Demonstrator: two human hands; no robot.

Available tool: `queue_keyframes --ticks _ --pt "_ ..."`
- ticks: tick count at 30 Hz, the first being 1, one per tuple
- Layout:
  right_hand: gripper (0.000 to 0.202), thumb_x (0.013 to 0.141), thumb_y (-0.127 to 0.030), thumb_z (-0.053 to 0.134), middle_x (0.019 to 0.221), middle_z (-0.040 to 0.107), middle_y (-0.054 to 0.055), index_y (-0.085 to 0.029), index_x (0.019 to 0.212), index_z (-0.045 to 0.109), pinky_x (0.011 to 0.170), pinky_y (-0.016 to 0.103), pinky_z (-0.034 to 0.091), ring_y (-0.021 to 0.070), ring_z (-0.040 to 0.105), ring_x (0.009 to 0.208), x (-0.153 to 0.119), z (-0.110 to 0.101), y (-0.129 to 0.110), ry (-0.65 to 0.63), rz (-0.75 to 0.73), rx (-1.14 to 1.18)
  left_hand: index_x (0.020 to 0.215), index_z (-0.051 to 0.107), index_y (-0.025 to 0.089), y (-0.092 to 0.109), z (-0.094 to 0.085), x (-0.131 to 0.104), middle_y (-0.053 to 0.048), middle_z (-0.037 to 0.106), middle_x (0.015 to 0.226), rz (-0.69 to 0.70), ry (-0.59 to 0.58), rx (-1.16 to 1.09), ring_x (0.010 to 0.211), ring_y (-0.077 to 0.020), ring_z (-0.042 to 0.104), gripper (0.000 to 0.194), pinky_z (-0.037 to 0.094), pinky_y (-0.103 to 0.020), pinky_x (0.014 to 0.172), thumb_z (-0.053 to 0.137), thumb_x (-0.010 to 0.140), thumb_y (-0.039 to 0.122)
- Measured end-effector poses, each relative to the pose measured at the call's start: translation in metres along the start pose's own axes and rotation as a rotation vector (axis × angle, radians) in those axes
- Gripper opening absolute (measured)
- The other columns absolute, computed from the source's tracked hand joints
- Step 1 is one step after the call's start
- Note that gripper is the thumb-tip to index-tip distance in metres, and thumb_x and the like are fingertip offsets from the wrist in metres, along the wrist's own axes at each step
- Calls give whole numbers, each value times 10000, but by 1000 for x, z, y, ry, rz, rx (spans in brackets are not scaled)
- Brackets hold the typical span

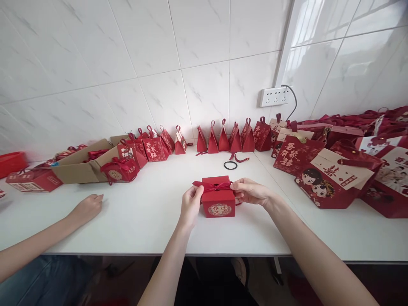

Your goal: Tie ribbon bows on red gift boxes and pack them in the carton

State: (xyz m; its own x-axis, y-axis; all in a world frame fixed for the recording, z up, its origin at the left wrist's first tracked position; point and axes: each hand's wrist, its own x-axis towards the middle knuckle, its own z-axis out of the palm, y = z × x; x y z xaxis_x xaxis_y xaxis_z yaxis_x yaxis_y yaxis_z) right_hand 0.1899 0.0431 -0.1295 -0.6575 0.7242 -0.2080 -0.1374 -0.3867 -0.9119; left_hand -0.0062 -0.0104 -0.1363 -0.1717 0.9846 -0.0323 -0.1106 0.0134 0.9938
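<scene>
A small red box with a gold emblem on its front stands on the white table before me. Across its top lies a red ribbon with a knot or bow near the middle. My left hand pinches the ribbon at the box's left side, thumb and fingers together. On the right, my right hand pinches the other side of the ribbon between thumb and forefinger. Behind the box are a black ring and a loose piece of red ribbon.
Several red gift boxes line the tiled wall. Larger red bags crowd the right side. An open cardboard box sits at left, near another person's hand resting on the table. A power strip is on the wall.
</scene>
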Motion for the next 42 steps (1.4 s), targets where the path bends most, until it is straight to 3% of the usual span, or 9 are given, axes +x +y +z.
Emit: queue_keyframes --ticks 7,11,14,17,24,27,31,35,42 --pt "383 640 -482 758 541 471 -36 -146 636 573 635 297 419 89 434 526 -21 -17 2 127 -69 -121 707 500 169 -1 -11 1 -7 521 709 -14 27 -1 652 -130 522 419 408 -244 576 593 696 578" --pt "501 735 -636 586 1030 613 105 -197 970 637 803 347 469 205 584 917 -16 -25 10 442 -272 -225 975 458 192 -4 -8 -19 -93 524 1044 79 328 167 986 -231 564 480 454 -359 811 577 713 577" --pt "543 780 -673 487 1285 531 117 -232 1069 616 931 409 431 262 511 1161 -8 -16 18 375 -327 -211 1079 452 214 -4 6 -36 -121 483 1223 291 217 450 1209 -290 447 541 321 -463 1019 659 671 502" --pt "546 789 -678 465 1182 609 112 -215 1014 646 925 417 430 259 550 1110 -16 3 25 337 -338 -257 1193 452 249 -1 8 -40 -121 396 1391 302 24 629 1351 -319 274 532 146 -552 1091 618 731 456" --pt "619 803 -706 368 620 638 76 -151 679 612 765 408 485 204 623 635 -64 42 33 481 -345 -385 1083 460 217 14 -44 -22 -124 379 1412 268 370 288 1343 -233 323 310 261 -411 1086 522 828 383" --pt "496 761 -627 535 1052 645 122 -176 953 614 909 428 442 262 596 1007 -53 43 30 502 -448 -572 1021 482 223 16 -49 -30 -99 470 1333 228 306 206 1292 -228 400 251 304 -401 1063 505 838 393" --pt "916 634 -508 728 1501 228 129 -269 1393 275 1030 487 349 298 280 1357 -24 38 29 249 -428 -703 1083 462 216 9 -38 -41 -110 508 1284 211 86 219 1245 -235 452 350 321 -412 1052 560 804 403" --pt "990 629 -479 742 1401 379 164 -230 1411 187 965 493 417 297 423 1255 -15 48 43 235 -446 -737 1203 400 228 -1 -37 -39 -119 488 1316 150 -66 196 1205 -231 497 475 398 -382 992 570 804 420" --pt "593 711 -587 616 876 610 87 -174 1104 454 745 461 515 247 611 774 -44 77 70 606 -505 -872 1187 393 190 -7 -52 -50 -153 476 1310 123 239 200 1234 -225 458 425 375 -366 1001 482 851 437"
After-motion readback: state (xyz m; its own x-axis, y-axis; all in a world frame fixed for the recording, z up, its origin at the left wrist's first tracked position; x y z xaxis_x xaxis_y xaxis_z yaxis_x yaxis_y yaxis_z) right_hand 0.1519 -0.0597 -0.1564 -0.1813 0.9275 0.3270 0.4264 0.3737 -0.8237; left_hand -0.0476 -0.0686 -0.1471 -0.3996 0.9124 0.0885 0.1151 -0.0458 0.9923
